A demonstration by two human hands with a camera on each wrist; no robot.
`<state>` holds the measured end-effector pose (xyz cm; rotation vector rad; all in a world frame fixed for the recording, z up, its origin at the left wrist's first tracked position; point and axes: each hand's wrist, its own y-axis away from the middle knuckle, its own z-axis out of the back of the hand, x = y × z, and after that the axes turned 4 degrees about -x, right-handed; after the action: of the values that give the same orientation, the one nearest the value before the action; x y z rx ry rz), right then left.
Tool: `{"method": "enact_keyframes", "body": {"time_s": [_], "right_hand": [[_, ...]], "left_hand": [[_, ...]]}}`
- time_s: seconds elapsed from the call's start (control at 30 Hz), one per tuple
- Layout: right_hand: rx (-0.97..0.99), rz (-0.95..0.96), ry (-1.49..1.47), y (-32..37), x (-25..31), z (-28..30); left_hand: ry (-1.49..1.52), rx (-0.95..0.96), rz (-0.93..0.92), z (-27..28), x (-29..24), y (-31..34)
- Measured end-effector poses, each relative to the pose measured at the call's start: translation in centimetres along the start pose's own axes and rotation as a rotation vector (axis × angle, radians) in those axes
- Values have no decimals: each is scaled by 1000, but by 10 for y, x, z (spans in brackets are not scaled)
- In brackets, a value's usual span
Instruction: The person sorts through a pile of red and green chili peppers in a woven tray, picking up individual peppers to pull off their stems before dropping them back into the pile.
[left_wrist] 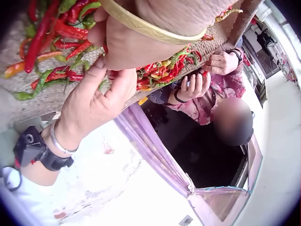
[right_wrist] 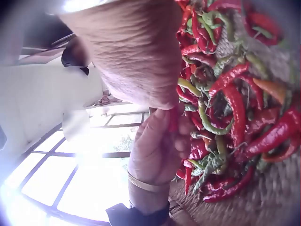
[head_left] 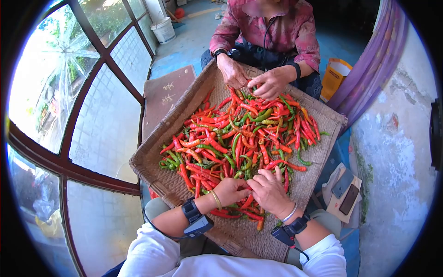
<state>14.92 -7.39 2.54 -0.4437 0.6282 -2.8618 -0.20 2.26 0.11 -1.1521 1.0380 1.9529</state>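
Observation:
Over the near side of a woven tray (head_left: 281, 235), my two hands meet at the fingertips. The left hand (head_left: 230, 190), with a gold bangle, grips a red chili pepper (right_wrist: 173, 120), mostly covered by the fingers. Its fingertips touch those of my right hand (head_left: 270, 191), which wears a silver bangle and pinches the same chili pepper. In the left wrist view, the right thumb and fingers close in beside the left hand. Beneath both hands spreads a pile of red, orange and green chili peppers (head_left: 217, 138).
Across the tray sits another person (head_left: 272, 37), both hands at the pile's far edge. Window panes (head_left: 106, 120) stand on the left. Two phones (head_left: 349, 199) lie on the right by the wall (head_left: 392, 184); a yellow container (head_left: 335, 76) stands behind near a purple curtain (head_left: 369, 69).

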Motion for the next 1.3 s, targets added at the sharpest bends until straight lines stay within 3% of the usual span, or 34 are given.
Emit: {"method": "enact_keyframes", "body": {"time_s": [0.13,0.2,0.23,0.3,0.37,0.43,0.5,0.57,0.63,0.77,0.83,0.9,0.93,0.97,1.03,1.27,1.3], "right_hand": [[127,-29,-13,7,-8,-6],[257,-315,-232,12,-14,-9],[255,-327,-229,15,-18,-14],[269,-959,-1050,18,-28,-23],[126,-1124,-1341,17,-36,-19],[-87,-1056,-1398,11,-54,-11],[-452,-988,-1681,-3,-69,13],[-605,-1087,-1760,-9,-84,26],[-584,-1173,-1735,-7,-87,22],[-145,-1099,-1536,2,-61,4],[105,-947,-1254,7,-46,-13],[356,-441,-510,10,-30,-17],[258,-209,-219,18,-24,-22],[258,-208,-221,24,-21,-29],[336,-209,62,29,-18,-40],[301,-263,63,28,-18,-45],[300,-265,64,26,-17,-43]], "left_hand": [[85,13,15,1,0,-1],[242,-124,29,5,-5,0],[314,-186,49,6,-2,-2],[343,-260,5,13,-6,-2],[285,-278,-44,14,1,-3],[-144,-246,-132,13,-4,0],[-171,-248,-190,4,-2,-1],[-449,-183,-313,0,-5,0],[-576,-173,-371,-6,4,-3],[-781,-79,-467,-19,16,-9],[-853,-21,-433,-21,10,-8],[-907,26,-374,-21,7,-8],[-959,74,-314,-20,6,-8],[-959,74,-312,-20,5,-8],[-935,32,-369,-19,5,-7],[-946,51,-334,-18,5,-8],[-889,-49,-364,-19,4,-7]]}}
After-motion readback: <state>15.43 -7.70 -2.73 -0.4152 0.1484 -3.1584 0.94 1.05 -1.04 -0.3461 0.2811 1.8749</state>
